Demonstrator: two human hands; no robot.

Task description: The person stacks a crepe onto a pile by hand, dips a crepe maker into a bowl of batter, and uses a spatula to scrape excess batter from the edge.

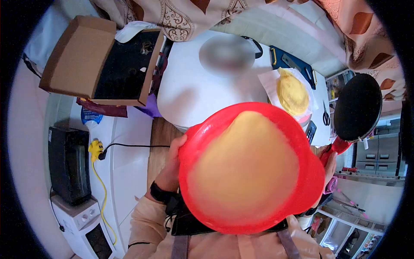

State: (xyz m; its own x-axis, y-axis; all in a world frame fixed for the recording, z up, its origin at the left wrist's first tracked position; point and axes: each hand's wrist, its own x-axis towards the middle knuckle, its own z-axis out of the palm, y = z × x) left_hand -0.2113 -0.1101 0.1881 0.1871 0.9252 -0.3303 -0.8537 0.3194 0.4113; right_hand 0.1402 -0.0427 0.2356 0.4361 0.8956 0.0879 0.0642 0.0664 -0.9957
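The red bowl [312,181] is filling the middle of the view, carrying pale yellow batter [243,166] and hanging in front of the near edge of the white bench [194,90]. The black pan [358,107] is hovering off the bench's right edge, beside a stack of yellow crepes [292,91]. The left hand [170,168] is clasping the bowl's left rim, and the right hand [331,166] is closing around the pan's red handle.

Patterned brown curtains [181,17] hang along the top behind a round white table [189,90], a strip of wooden floor [160,138] runs between it and a white counter [127,159] at the left, and white shelves [345,222] stand at the lower right, all evenly lit.
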